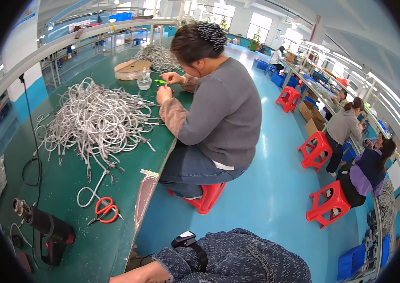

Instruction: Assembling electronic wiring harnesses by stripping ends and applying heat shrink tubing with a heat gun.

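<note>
Neither of my hands is in view. At the lower edge one of my forearms (143,273) reaches left out of a dark blue patterned sleeve (176,262), and its hand is beyond the picture's edge. On the green table (115,245) nearby lie small scissors with red-orange handles (107,210), beside a looped white cable (87,195). A black heat gun (49,231) rests at the lower left. Farther along spreads a large tangled pile of grey-white cables (101,118) with frayed ends.
A seated co-worker (223,104) on a red stool (207,198) works at the table, holding a small green tool (160,81). Near those hands stand a glass spirit lamp (144,81) and a cable spool (132,70). Other people sit along a bench at the right.
</note>
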Tool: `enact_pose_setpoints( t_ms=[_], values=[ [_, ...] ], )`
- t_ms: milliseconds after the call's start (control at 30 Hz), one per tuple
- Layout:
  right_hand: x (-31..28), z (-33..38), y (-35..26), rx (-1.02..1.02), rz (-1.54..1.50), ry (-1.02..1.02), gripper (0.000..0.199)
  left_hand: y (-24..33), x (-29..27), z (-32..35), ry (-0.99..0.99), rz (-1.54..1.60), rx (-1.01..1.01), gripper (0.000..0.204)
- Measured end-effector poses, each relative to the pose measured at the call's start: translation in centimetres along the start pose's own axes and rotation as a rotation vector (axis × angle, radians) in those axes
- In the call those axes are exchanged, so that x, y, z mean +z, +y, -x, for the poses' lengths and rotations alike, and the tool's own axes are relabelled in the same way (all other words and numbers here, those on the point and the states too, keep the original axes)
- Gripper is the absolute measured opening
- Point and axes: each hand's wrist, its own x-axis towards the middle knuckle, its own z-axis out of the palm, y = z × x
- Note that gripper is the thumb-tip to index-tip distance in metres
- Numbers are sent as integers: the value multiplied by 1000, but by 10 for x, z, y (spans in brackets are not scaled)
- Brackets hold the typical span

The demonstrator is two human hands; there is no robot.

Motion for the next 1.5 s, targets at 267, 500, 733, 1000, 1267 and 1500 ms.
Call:
enact_pose_setpoints(
  t_ms=[267, 500, 733, 1000, 1267, 1500],
  values=[
    [1, -5, 6, 26, 111, -163, 20, 4, -10, -10, -122, -73, 259, 20],
    [9, 6, -7, 50, 25, -94, 20, 4, 10, 4, 83, -10, 134, 26],
    [12, 8, 9, -36, -139, 6, 16, 16, 22, 9, 253, -145, 94, 16],
    [3, 25, -5, 48, -225, 257, 7, -3, 43, -5, 309, 47, -35, 20],
    [-9, 20, -13, 3, -106, 381, 5, -10, 45, -19, 333, 161, -206, 18],
    [-8, 18, -6, -36, -210, 389, 5, -6, 40, -17, 275, 115, -215, 18]
  ],
)
